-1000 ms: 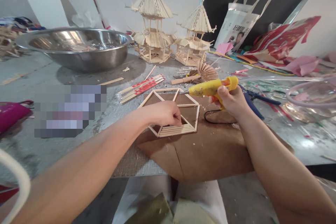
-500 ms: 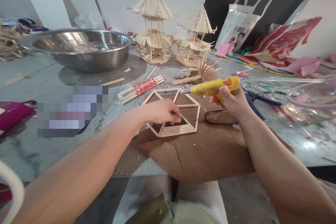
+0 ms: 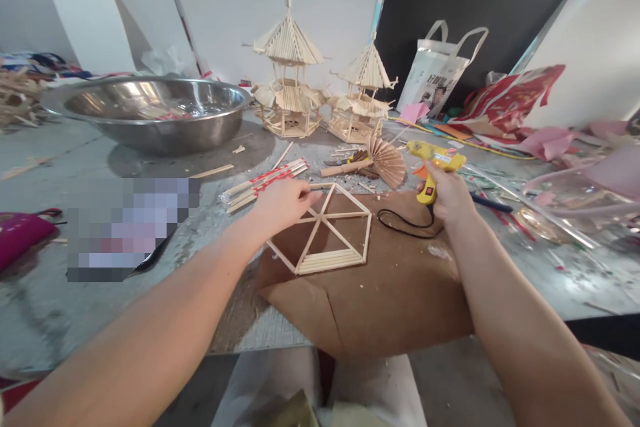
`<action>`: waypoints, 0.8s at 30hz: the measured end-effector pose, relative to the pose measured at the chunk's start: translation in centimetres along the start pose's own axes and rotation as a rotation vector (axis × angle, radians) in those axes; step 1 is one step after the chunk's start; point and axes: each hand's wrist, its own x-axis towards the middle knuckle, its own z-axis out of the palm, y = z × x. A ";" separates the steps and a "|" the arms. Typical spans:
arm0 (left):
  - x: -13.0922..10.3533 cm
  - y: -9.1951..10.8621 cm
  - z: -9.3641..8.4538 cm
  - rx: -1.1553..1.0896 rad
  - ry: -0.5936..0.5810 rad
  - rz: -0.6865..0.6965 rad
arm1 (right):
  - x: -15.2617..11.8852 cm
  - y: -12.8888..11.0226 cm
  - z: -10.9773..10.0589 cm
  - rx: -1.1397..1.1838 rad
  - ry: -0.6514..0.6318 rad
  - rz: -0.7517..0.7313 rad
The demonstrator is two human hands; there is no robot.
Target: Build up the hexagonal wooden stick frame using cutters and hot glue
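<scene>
A yellow hot glue gun [image 3: 435, 157] is gripped in my right hand [image 3: 451, 195], raised to the right of the stick frame, its nozzle end pointing up and left. The hexagonal frame of thin wooden sticks [image 3: 345, 216], with spokes meeting in the middle, lies on a brown sheet [image 3: 390, 293]. Several sticks fill a strip along its near side. Over the frame's far left part is my left hand [image 3: 287, 203], fingers curled closed; what they hold, if anything, is hidden. Just behind it lie bundled sticks in red-marked wrappers [image 3: 270, 180].
Two wooden stick pagodas [image 3: 289, 90] stand at the back, right of a large steel basin [image 3: 170, 127]. A folded paper fan [image 3: 387, 163] lies beyond the frame. At left is a blurred-out phone-like object [image 3: 135, 227]. Scraps, a red bag [image 3: 510, 100] and clear plastic crowd the right.
My left hand has moved from the frame's near section to its far left part. My right hand has drawn the glue gun to the right, away from the frame, and turned its nozzle upward.
</scene>
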 end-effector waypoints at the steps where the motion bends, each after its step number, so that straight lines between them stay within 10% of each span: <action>1: 0.0 0.0 0.0 0.012 0.026 -0.019 | 0.4 0.1 -0.2 0.005 0.016 0.046; 12: 0.5 -1.1 0.7 0.109 0.092 -0.125 | 0.9 1.5 -0.3 -0.080 -0.095 0.221; 20: 0.6 -1.2 0.7 0.121 0.123 -0.149 | 1.9 3.3 -0.8 -0.369 -0.037 0.052; 24: 0.7 -1.3 0.8 0.120 0.125 -0.136 | 2.0 3.2 -1.2 -0.943 0.003 -0.179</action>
